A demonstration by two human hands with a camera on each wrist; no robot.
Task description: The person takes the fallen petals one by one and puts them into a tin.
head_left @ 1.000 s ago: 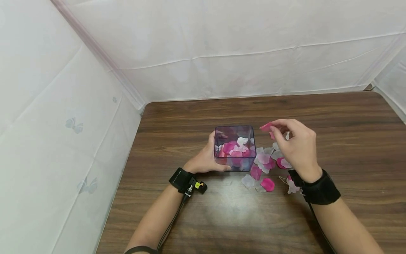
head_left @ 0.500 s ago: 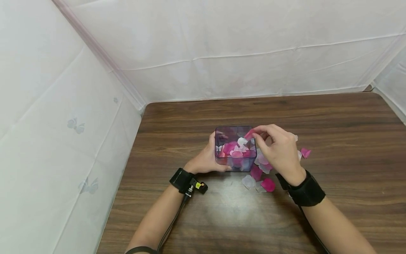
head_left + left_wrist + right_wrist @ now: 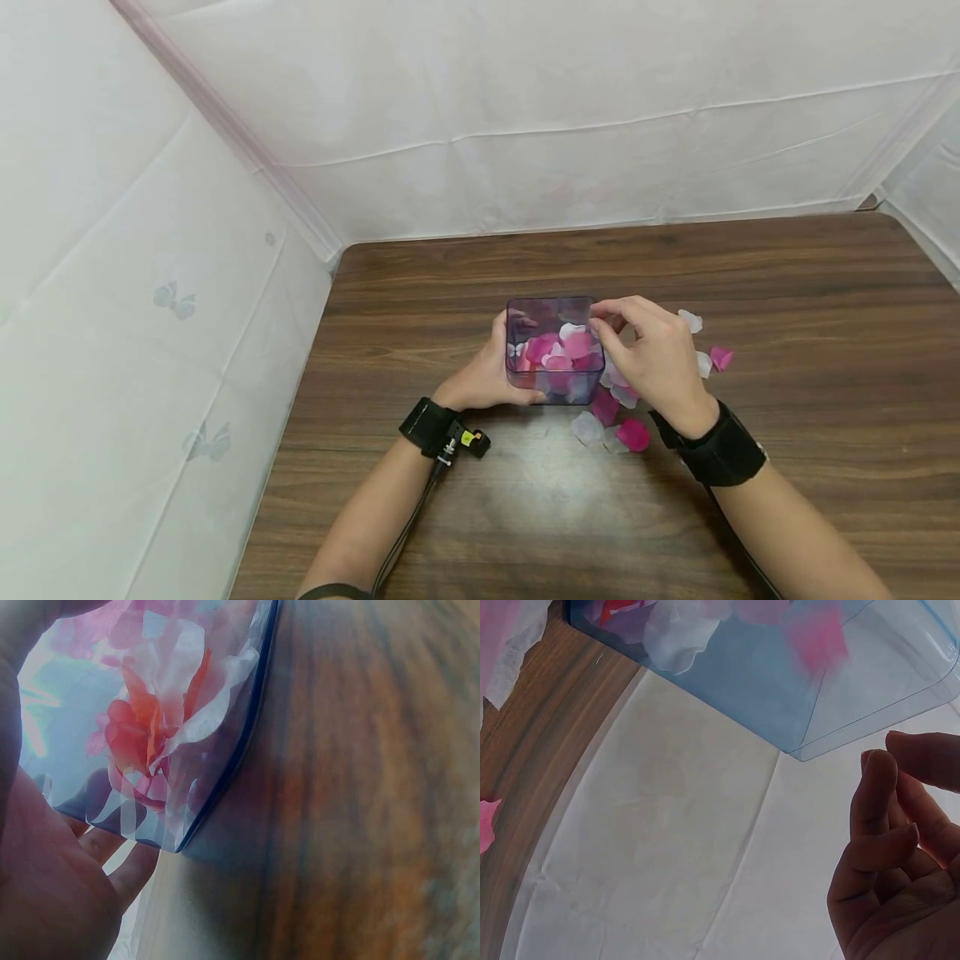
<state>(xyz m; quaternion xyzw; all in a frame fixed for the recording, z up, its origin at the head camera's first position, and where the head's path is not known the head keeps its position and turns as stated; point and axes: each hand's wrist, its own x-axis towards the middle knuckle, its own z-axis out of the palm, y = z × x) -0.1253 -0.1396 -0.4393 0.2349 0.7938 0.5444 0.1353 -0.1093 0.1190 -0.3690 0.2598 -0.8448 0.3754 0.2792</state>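
Observation:
A clear, purplish square plastic box (image 3: 556, 389) with an open top stands on the table. Pink and white artificial petals (image 3: 542, 346) fill its lower part, and a reddish-orange one (image 3: 133, 742) shows through the wall in the left wrist view. My left hand (image 3: 483, 373) grips the box from its left side, thumb along the front. Over the box's right rim is my right hand (image 3: 660, 354), fingers bent and thumb a little apart from the index finger, nothing between them. In the right wrist view a blurred pink petal (image 3: 819, 641) appears within the box, away from the fingertips.
Loose petals lie right of the box: a bright pink petal (image 3: 634, 435), a whitish petal (image 3: 587, 428), a pink petal (image 3: 721, 358) and a white petal (image 3: 691, 321) among them. White sheeting (image 3: 480, 192) rises behind the brown wooden table (image 3: 450, 275).
My right hand has moved left from above the loose petals to the box's rim and let go of a pink petal, which is now in the box. My left hand stays put.

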